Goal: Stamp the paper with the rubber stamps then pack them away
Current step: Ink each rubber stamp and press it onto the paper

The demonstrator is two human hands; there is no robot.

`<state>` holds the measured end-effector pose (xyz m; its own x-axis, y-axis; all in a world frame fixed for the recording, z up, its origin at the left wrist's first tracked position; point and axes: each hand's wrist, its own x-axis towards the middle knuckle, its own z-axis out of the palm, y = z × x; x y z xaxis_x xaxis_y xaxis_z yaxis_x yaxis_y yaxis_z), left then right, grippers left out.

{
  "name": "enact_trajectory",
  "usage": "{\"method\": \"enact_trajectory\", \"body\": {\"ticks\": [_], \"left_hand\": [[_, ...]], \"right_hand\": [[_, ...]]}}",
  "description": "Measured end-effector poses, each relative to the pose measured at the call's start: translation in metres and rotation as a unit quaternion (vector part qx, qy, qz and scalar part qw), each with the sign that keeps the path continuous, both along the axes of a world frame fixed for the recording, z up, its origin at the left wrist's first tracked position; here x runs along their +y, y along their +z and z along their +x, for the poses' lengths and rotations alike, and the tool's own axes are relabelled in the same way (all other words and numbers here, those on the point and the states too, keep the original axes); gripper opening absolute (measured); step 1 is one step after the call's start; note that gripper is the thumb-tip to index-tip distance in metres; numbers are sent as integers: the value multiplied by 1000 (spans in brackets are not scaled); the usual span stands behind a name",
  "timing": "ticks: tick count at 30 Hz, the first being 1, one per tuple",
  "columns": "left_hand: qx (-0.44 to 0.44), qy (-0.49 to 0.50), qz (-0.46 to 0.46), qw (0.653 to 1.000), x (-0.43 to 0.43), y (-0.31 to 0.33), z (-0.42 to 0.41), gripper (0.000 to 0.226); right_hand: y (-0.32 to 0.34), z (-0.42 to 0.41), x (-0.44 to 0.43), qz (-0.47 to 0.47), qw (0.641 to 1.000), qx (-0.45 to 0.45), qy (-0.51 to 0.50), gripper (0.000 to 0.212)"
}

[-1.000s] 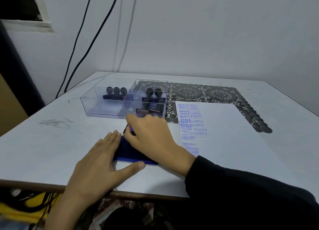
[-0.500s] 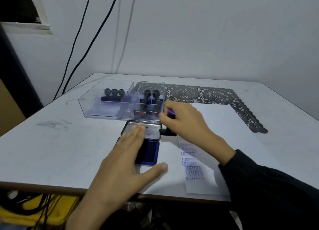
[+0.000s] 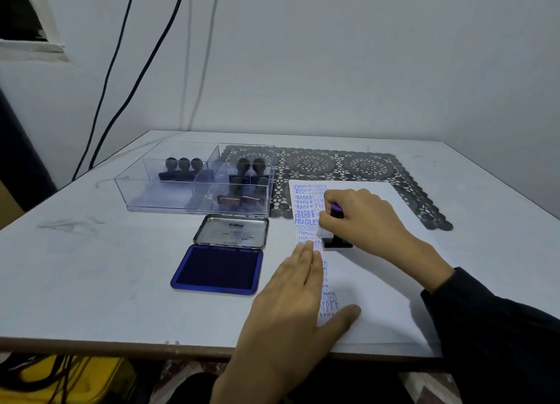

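Observation:
My right hand (image 3: 362,218) grips a black rubber stamp (image 3: 335,242) with a purple-tipped handle, its base down on the white paper (image 3: 378,270). Blue FRAGILE, SAMPLE and AMENDED prints run down the paper's left side. My left hand (image 3: 298,306) lies flat on the paper's near left part, fingers straight. The open blue ink pad (image 3: 218,271) sits left of the paper, its metal lid (image 3: 231,231) folded back. A clear divided box (image 3: 181,203) behind it holds several black stamps (image 3: 181,168).
A black lace placemat (image 3: 342,164) lies under the paper's far edge and the box's right end. Cables hang down the wall at the left. The table's front edge (image 3: 121,347) is close to me, with yellow items below it.
My right hand carried the stamp from the ink pad over to the paper and set it down. My left hand left the ink pad and now lies flat on the paper.

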<state>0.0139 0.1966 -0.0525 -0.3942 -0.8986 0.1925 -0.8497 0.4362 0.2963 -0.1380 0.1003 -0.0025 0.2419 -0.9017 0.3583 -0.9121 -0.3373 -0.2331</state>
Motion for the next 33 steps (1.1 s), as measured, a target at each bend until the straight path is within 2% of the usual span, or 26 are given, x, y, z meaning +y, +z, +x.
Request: {"method": "enact_trajectory", "body": {"ticks": [7,11,14,18,25,33], "left_hand": [[-14,-1,-14,1000,-3,-10,0,79],[-10,-10,-11,1000,-1,-8,-1,79],[22,-8,-27,999,1,-4,2,76],[115,-6,-68,991,1,-2,11,71],[178,92,-76,977,-3,10,63,92],[191,186,23,963,-2,6,128,116]], "right_hand": [[-18,4,7,-63,997,28,-32,28],[-21,1,7,-64,998,12,-25,31],[-11,-2,-2,-12,999,-33,-19,24],[13,1,-12,-24,987,-155,-15,22],[36,29,-10,-14,981,-191,30,23],[31,79,-3,7,983,-164,85,23]]}}
